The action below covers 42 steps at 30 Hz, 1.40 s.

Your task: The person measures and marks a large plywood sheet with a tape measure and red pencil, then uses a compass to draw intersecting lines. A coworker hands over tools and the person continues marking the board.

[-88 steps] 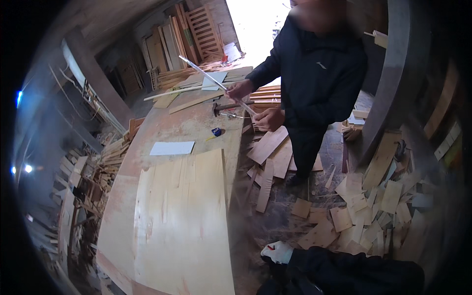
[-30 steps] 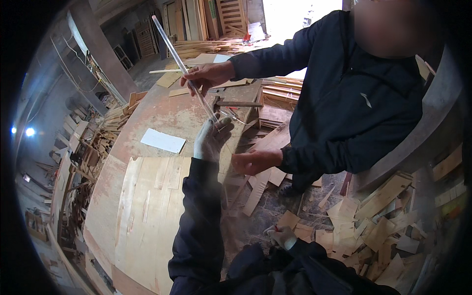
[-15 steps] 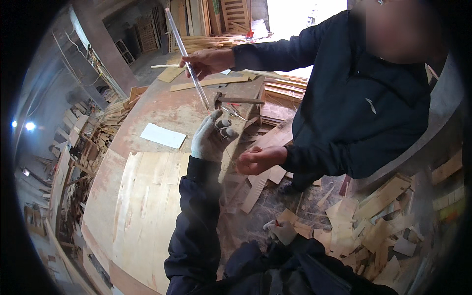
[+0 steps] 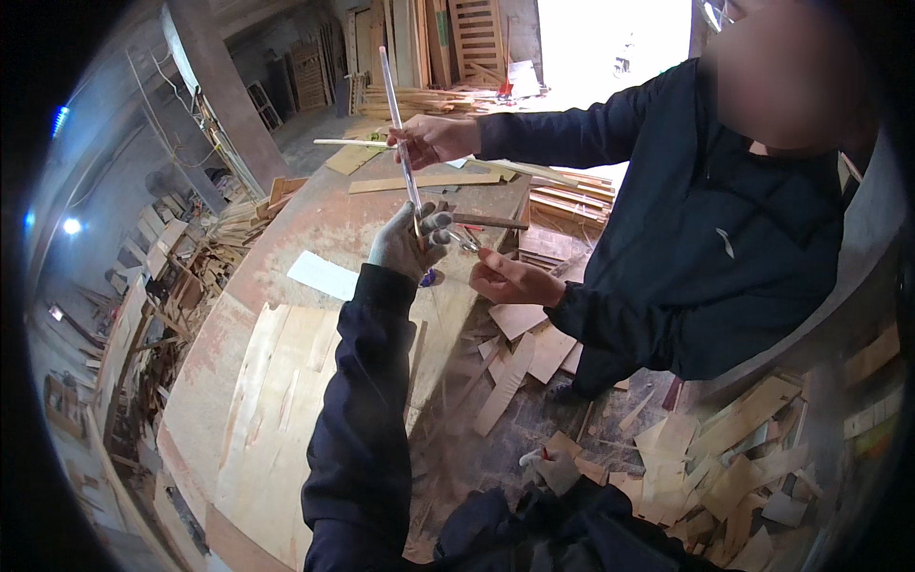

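My left hand (image 4: 408,243), in a pale work glove, is raised over the workbench with its fingers curled round the lower end of a long clear tube (image 4: 404,162). A co-worker's hand (image 4: 438,140) grips the same tube higher up. The co-worker's other hand (image 4: 515,279) is close to my fingertips, by a small shiny metal thing (image 4: 465,238) whose kind I cannot make out. Low in front of my body, my right hand (image 4: 555,471), also gloved, is closed on a small thing with a red tip (image 4: 545,453); the rest of it is hidden.
A joined pale wood panel (image 4: 276,410) and a white sheet (image 4: 324,276) lie on the workbench (image 4: 229,315). A hammer handle (image 4: 491,220) shows behind my left hand. The co-worker (image 4: 705,229) stands across to the right. Wood offcuts (image 4: 734,439) litter the floor.
My left hand has closed round the tube's lower end. The co-worker's lower hand has come up toward my fingers. My right hand stays low with the red-tipped thing.
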Available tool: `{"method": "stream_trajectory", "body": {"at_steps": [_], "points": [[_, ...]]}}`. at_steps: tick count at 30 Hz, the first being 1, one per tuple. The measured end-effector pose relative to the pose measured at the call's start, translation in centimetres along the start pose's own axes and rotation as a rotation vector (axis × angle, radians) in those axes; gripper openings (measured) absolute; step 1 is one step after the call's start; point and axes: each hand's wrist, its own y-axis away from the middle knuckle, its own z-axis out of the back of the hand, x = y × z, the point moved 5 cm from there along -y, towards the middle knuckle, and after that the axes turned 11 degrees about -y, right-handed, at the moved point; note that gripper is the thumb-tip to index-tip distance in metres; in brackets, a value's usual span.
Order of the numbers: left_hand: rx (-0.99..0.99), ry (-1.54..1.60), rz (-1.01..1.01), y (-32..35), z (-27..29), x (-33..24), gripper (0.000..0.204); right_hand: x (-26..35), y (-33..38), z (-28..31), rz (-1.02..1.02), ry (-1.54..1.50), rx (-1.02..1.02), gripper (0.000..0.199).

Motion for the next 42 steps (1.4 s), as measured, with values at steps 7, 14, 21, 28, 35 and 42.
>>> {"method": "stream_trajectory", "body": {"at_steps": [7, 14, 21, 28, 35, 42], "points": [[-0.065, -0.212, 0.077, -1.7, 3.1, -1.0, 0.031, 1.4, -0.4, 1.0, -0.154, 0.014, -0.038, 0.023], [-0.128, -0.245, 0.192, 0.5, 5.2, -1.3, 0.036, 1.6, -2.8, 1.0, 0.017, 0.063, 0.069, 0.026], [-0.144, -0.206, 0.187, -4.4, 6.9, -2.0, 0.038, 3.6, -4.4, -2.0, 0.040, -0.154, 0.171, 0.025], [-0.104, -0.328, 0.288, -4.8, 9.6, 0.0, 0.030, 6.5, -6.2, -1.4, 0.177, -0.040, -0.006, 0.025], [-0.034, -0.353, 0.288, 3.0, 12.0, 1.5, 0.032, 16.4, -11.5, -6.4, 0.140, 0.085, -0.021, 0.037], [-0.088, -0.417, 0.353, 12.7, 15.2, 3.4, 0.032, 30.9, -24.7, -16.0, 0.455, -0.109, 0.052, 0.049]]}}
